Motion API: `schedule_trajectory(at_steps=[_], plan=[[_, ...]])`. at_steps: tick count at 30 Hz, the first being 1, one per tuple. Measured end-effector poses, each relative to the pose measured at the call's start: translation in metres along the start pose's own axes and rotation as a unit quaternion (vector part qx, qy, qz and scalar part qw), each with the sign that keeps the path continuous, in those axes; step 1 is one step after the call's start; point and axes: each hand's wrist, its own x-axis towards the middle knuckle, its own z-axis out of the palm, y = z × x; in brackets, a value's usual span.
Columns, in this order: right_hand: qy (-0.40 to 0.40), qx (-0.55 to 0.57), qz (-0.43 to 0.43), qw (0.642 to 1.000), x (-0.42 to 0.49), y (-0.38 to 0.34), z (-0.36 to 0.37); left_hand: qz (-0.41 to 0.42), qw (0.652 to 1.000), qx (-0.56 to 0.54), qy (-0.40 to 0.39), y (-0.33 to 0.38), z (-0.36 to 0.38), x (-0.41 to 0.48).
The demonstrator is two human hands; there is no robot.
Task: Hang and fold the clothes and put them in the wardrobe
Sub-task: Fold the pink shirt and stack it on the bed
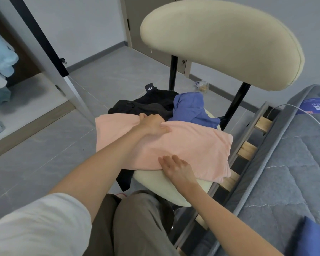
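Note:
A pink garment [192, 145] lies spread over the seat of a cream chair [220, 39]. My left hand [151, 124] pinches a fold of the pink cloth at its far edge. My right hand [175, 167] rests flat, fingers straight, on the near edge of the same garment. Behind it on the seat lie a black garment [148, 106] with a tag and a crumpled blue garment [192, 108]. At the far left the wardrobe [22, 100] stands open, with light blue clothes [0, 54] hanging inside.
A bed with a grey mattress [288, 172] and wooden slats runs along the right, a white cable across it. The wardrobe door's edge [50, 58] juts out at the left. Grey tile floor [44, 154] lies between chair and wardrobe. A small bag [202, 86] sits by the wall.

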Motion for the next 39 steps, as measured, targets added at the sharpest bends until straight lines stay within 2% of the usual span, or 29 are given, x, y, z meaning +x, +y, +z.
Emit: schedule_trajectory(at_steps=[3, 6, 11, 14, 15, 18, 20, 22, 26, 30, 33, 35, 39], plan=[[-0.022, -0.003, 0.018, 1.000, 0.006, 0.002, -0.010, -0.011, 1.000, -0.023, 0.006, 0.002, -0.004, -0.007], [0.002, 0.031, 0.059, 0.998, 0.005, 0.009, -0.024, -0.024, 0.998, -0.049, 0.029, 0.005, -0.014, -0.016], [0.022, 0.069, 0.126, 0.989, -0.004, 0.017, -0.057, -0.043, 0.981, -0.182, 0.048, 0.005, -0.046, -0.035], [-0.025, 0.145, 0.218, 0.965, -0.004, 0.022, -0.077, -0.068, 0.953, -0.291, 0.056, 0.012, -0.069, -0.049], [-0.028, 0.200, 0.254, 0.946, -0.003, 0.024, -0.084, -0.076, 0.941, -0.324, 0.064, 0.015, -0.076, -0.054], [0.043, 0.350, 0.312, 0.882, 0.004, 0.032, -0.102, -0.091, 0.903, -0.409, 0.098, 0.024, -0.092, -0.068], [0.075, 0.480, 0.325, 0.811, 0.012, 0.039, -0.115, -0.075, 0.862, -0.491, 0.101, 0.029, -0.099, -0.079], [0.092, 0.581, 0.353, 0.727, 0.019, 0.045, -0.128, -0.089, 0.844, -0.517, 0.110, 0.033, -0.104, -0.089], [0.106, 0.656, 0.407, 0.627, 0.026, 0.056, -0.156, -0.098, 0.815, -0.560, 0.111, 0.039, -0.112, -0.108], [0.125, 0.680, 0.447, 0.568, 0.026, 0.070, -0.179, -0.099, 0.798, -0.584, 0.111, 0.045, -0.117, -0.125], [0.121, 0.708, 0.433, 0.544, 0.025, 0.077, -0.196, -0.083, 0.778, -0.614, 0.108, 0.049, -0.121, -0.137], [0.115, 0.718, 0.411, 0.549, 0.021, 0.081, -0.205, -0.070, 0.763, -0.633, 0.112, 0.051, -0.124, -0.145], [0.098, 0.667, 0.380, 0.634, 0.013, 0.082, -0.220, -0.063, 0.765, -0.620, 0.163, 0.053, -0.130, -0.159]])
